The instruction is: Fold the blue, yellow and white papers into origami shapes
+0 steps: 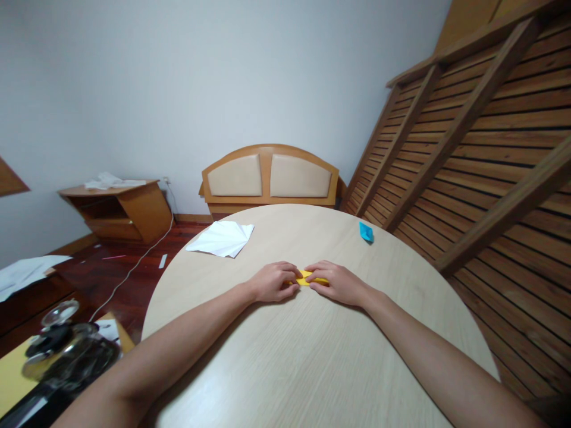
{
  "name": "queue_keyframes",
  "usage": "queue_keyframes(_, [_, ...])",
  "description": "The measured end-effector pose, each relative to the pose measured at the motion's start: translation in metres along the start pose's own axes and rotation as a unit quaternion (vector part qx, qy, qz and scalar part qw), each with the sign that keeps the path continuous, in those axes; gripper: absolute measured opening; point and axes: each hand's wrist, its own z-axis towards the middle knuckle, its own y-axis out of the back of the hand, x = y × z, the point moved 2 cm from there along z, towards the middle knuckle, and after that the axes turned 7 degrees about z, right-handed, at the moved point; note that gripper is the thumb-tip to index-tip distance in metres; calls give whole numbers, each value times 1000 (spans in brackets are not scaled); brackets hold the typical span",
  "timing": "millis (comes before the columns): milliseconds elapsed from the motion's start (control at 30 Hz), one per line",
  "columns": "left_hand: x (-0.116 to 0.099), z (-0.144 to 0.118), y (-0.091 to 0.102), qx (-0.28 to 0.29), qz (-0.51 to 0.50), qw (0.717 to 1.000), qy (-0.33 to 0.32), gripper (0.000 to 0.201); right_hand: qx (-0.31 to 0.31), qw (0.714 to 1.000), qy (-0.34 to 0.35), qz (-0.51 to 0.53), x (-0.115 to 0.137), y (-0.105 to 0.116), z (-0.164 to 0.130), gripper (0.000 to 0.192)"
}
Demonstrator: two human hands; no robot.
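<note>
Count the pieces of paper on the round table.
3: a creased white sheet toward the far left, a blue folded piece toward the far right, and a yellow piece between the left hand and right hand. The hands could hide more.

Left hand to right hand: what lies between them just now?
In the head view, folded yellow paper lies between the left hand and the right hand; both hands touch it.

Beyond a round pale bench (276, 351), a padded wooden headboard (266, 175) stands before a bluish-white wall (267, 71), with a low wooden cabinet (145, 214) on dark red flooring (134, 291) at left and a large slatted frame (513, 131) at right.
</note>
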Motion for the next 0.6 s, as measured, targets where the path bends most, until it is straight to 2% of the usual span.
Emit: queue_keyframes(600, [6, 0, -6, -4, 31, 1000, 2, 19, -9, 1000, 16, -16, 0, 0, 0, 20])
